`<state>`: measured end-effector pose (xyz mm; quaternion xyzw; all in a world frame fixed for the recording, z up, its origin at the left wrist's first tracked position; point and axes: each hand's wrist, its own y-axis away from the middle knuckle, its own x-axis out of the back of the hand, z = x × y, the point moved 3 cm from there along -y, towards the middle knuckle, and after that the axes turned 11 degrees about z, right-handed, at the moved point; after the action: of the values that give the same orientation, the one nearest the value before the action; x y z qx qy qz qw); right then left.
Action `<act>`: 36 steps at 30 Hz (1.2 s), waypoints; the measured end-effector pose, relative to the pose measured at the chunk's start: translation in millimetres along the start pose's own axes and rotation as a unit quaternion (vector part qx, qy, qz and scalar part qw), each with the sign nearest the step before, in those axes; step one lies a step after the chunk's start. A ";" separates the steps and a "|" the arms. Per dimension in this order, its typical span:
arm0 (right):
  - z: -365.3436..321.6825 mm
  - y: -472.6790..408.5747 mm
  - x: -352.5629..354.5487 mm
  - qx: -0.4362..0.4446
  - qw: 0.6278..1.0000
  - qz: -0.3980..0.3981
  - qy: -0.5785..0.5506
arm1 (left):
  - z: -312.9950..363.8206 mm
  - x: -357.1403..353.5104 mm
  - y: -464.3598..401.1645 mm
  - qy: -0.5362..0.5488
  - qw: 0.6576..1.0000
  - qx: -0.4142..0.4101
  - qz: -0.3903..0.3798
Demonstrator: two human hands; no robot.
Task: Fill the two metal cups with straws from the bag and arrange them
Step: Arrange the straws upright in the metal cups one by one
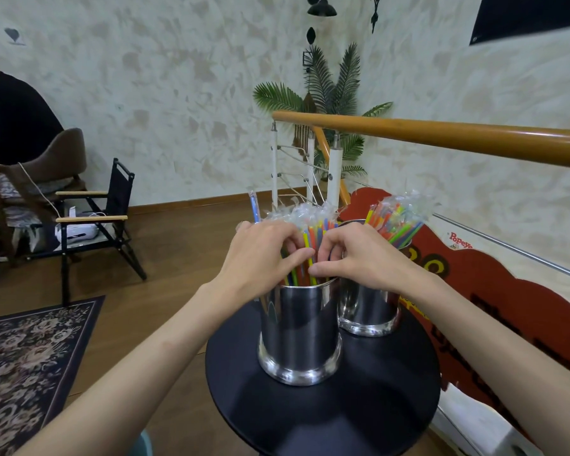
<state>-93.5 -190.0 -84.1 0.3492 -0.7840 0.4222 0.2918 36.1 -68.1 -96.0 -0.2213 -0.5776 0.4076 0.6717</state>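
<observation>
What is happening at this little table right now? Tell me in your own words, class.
A person stands over a round black table with two metal cups on it. Both hands, the left hand and the right hand, are in the straws of the near cup, with the fingers curled around them, seemingly arranging the bunch. The far cup already holds its own bundle of wrapped coloured straws and is not being touched.

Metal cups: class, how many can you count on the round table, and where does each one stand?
2. The near cup stands mid-table under both hands; the far cup stands behind it to the right, partly hidden. Both hold straws.
</observation>
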 end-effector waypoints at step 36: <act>11.4 8.0 -10.5 -0.065 0.991 0.120 -0.005 | 0.7 -5.2 6.7 -0.006 1.000 0.020 0.001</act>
<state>-95.6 -193.5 -101.1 0.2356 -0.8473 0.4007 0.2571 33.5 -68.6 -104.0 -0.2058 -0.5732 0.4207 0.6723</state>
